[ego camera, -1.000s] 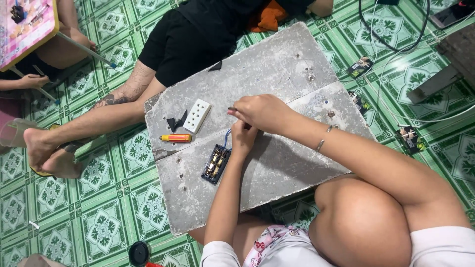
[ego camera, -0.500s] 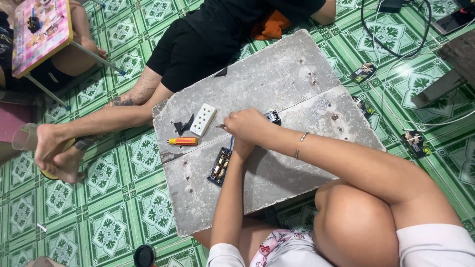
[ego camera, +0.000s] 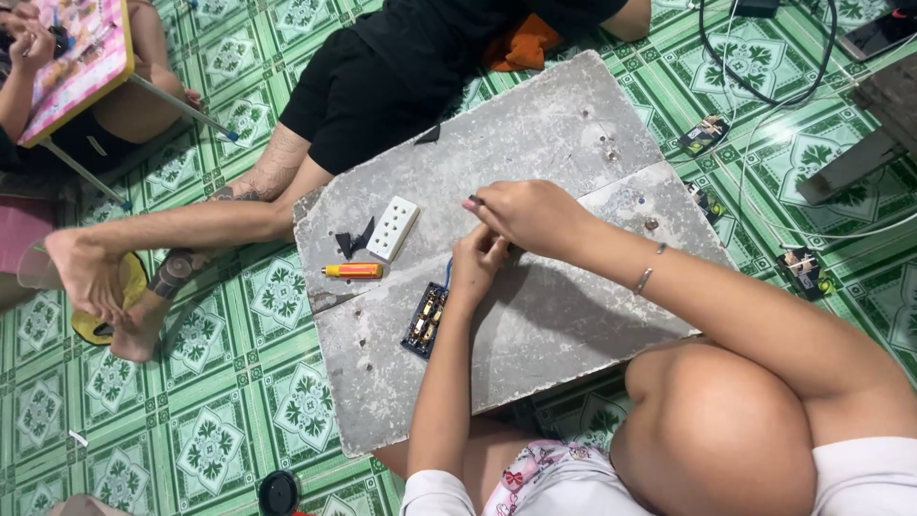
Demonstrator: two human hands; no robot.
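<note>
Grey and rough, a concrete slab (ego camera: 564, 124) lies on the green patterned floor tiles (ego camera: 229, 420) and serves as the work surface. Over its middle the person's two hands meet. The right hand (ego camera: 530, 215) is curled, its fingertips pinching something small and dark at the far left of the hand; what that piece is cannot be made out. The left hand (ego camera: 478, 263) sits just under it, fingers bent and closed around something that the right hand and its own knuckles hide. A thin blue wire (ego camera: 447, 270) shows for a short stretch beside the left hand and runs down to the open socket base (ego camera: 425, 320), a dark block with brass contacts lying on the slab just left of the left forearm. Whether the wire ends in the left hand's grip is not clear.

Left of the hands, apart from them, lie a white socket cover (ego camera: 394, 227), an orange and yellow tester screwdriver (ego camera: 353, 270) and a few black scraps (ego camera: 351, 239).

Another person in black shorts (ego camera: 358, 100) sits at the slab's far edge, head and upper body cut off by the frame. On the right, small parts (ego camera: 705, 134) and white cables (ego camera: 793, 105) lie on the tiles, too small to identify.
</note>
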